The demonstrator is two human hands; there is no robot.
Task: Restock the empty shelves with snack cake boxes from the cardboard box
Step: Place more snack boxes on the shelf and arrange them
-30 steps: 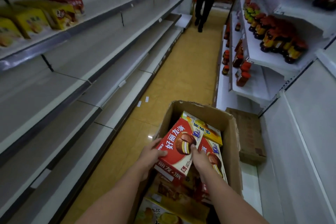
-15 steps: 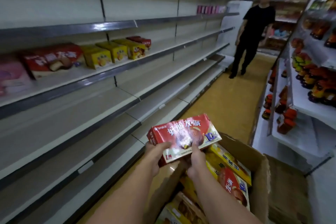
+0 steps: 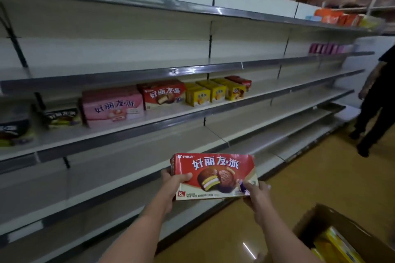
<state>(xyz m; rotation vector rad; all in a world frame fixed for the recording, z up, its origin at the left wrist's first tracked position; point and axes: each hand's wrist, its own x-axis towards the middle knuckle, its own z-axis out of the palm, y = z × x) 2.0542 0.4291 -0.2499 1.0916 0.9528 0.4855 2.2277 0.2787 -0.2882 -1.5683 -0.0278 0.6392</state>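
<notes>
Shop aisle, long white shelves (image 3: 192,134) mostly bare; one shelf carrying a matching red box (image 3: 163,94), a pink box (image 3: 112,105) and yellow boxes (image 3: 210,92). Cardboard box (image 3: 316,223) on the floor, lower right. Risk: the carton tipping or slipping if released short of the shelf lip, given corner-only holds. Red snack cake box (image 3: 214,175) held in mid-air before the lower shelves, left hand (image 3: 174,181) gripping its left edge, right hand (image 3: 255,193) pinching the lower right corner.
</notes>
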